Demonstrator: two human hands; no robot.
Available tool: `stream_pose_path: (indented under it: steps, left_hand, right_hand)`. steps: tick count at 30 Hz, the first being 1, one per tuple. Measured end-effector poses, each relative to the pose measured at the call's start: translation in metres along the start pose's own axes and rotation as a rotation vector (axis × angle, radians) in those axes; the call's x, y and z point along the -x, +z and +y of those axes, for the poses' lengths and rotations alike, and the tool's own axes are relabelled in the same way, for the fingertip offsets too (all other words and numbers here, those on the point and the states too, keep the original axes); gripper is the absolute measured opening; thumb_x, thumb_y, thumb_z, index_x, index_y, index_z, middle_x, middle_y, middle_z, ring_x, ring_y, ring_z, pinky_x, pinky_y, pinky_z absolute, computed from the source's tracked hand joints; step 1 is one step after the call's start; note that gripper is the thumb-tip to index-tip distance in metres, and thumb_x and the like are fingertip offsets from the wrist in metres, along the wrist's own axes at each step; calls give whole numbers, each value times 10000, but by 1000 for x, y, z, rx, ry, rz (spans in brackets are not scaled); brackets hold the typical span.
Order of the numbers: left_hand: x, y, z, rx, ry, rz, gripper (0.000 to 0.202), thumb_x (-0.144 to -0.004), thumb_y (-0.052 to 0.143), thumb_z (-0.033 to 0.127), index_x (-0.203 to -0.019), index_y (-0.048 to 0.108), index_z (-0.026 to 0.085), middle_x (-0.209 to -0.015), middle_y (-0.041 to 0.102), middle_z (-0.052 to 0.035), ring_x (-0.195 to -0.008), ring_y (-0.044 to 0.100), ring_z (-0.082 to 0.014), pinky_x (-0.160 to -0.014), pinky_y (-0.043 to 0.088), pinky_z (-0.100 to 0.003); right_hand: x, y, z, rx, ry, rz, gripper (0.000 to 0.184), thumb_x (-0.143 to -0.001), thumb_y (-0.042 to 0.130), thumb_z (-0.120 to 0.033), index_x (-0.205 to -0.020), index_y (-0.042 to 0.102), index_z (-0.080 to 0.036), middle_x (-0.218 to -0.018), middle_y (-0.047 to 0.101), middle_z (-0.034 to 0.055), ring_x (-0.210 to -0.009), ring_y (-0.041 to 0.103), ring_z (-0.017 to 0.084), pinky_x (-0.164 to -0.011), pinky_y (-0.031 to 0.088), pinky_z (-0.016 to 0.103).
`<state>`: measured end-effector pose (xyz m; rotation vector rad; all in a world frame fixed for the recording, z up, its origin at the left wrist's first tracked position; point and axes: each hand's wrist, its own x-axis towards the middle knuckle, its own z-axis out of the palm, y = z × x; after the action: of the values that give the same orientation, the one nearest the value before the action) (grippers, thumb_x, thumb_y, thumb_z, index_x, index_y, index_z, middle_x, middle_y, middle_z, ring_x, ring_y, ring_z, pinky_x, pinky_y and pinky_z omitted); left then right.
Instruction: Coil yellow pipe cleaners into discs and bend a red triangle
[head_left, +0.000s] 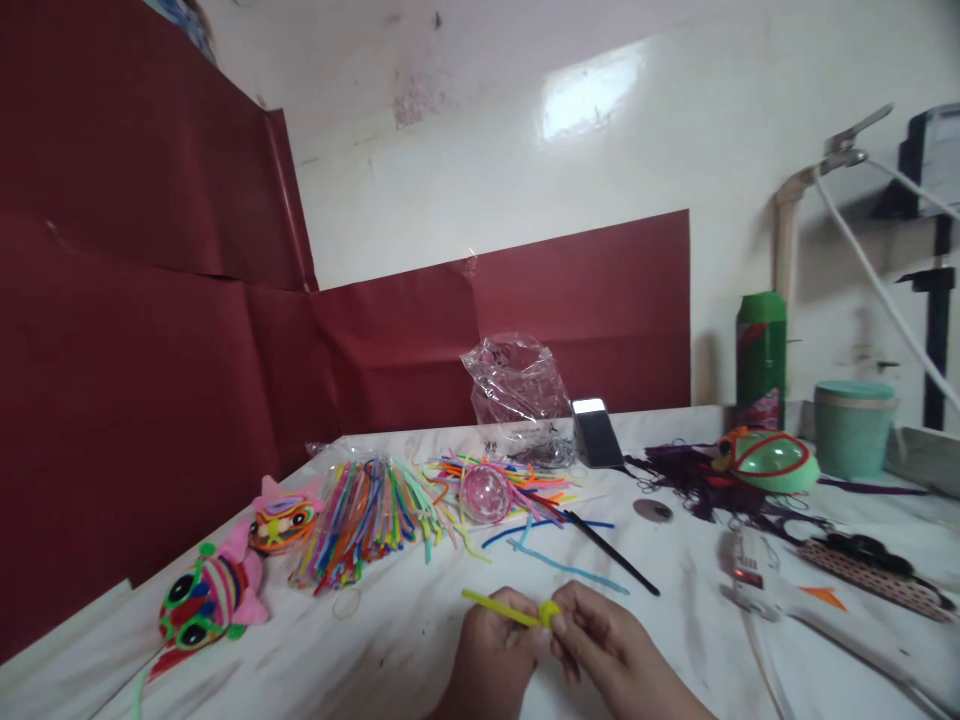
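A yellow pipe cleaner (501, 607) is held between my two hands near the front of the table. Its straight end points up and left past my left hand (495, 650), whose fingers are closed around it. At the other end it is wound into a small coil, pinched by the fingertips of my right hand (600, 645). Beyond my hands lie a black pipe cleaner (613, 554), a light blue pipe cleaner (570, 567) and a dark blue one. Farther back sits a clear pink-tinted round piece (486, 494) on loose coloured pipe cleaners (540, 490).
Left are a bagged bundle of pipe cleaners (367, 520) and two colourful fish-like crafts (206, 600). A plastic bag (517, 390) and phone (598, 435) stand behind. Right are a glue gun (757, 575), purple strands (694, 485), a green domed craft (776, 462), a tub (853, 430) and a can (760, 360).
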<state>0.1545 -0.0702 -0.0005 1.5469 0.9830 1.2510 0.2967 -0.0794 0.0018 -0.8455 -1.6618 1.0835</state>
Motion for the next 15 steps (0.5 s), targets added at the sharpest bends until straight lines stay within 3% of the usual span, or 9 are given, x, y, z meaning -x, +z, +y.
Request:
stream_pose_path:
  steps: [5, 9, 15]
  left_hand:
    - [4, 1, 18, 1, 36, 10, 150, -647, 620, 264, -591, 566, 136, -540, 564, -6, -566, 506, -123, -557, 395, -216]
    - [5, -5, 51, -239, 163, 83, 73, -646, 568, 123, -577, 582, 141, -587, 586, -12, -618, 526, -137, -609, 399, -223]
    - [4, -11, 86, -524, 317, -19, 138, -687, 536, 116, -581, 620, 144, -601, 597, -21, -621, 533, -136, -626, 382, -221]
  right_hand:
    - [4, 1, -15, 22, -40, 22, 331, -829, 417, -465, -687, 482, -173, -607, 494, -7, -561, 471, 118, -554, 391, 230]
    - [3, -2, -35, 130, -82, 50, 315, -837, 415, -438, -680, 491, -176, -597, 491, -8, -573, 474, 125, -577, 391, 236]
    - [-9, -10, -50, 232, -108, -48, 317, -841, 389, -444, -697, 489, -179, -634, 486, 2, -577, 473, 129, -539, 394, 230]
